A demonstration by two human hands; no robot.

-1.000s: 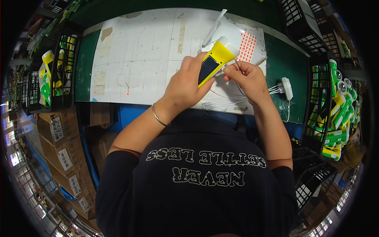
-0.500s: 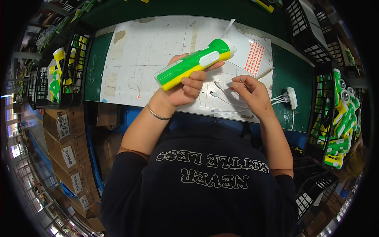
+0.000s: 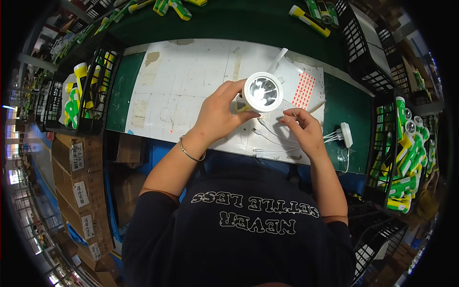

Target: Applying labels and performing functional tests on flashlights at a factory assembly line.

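Note:
A flashlight [image 3: 264, 91] is in my left hand [image 3: 221, 111], its white rim and round reflector facing up. My fingers and thumb wrap its sides; a bit of yellow body shows under the rim, and the rest is hidden. My right hand [image 3: 304, 128], just right of the flashlight, is closed in a pinch. A thin greyish piece sticks out at its fingertips, too small to name. Below and between the hands, several white charging cables [image 3: 277, 152] lie on the table. They run to a white charger block [image 3: 346, 135] at the right.
A sheet of red stickers [image 3: 304, 90] lies beyond my right hand on the white-covered tabletop [image 3: 179, 79]. Black crates [image 3: 90, 120] of green and yellow flashlights stand left and right. More flashlights [image 3: 310, 21] lie at the far side. Cardboard boxes [image 3: 77, 167] are stacked lower left.
My left hand has turned the flashlight from lying sideways to lens end up. My right hand keeps its pinch. The view has shifted, showing more of the far side.

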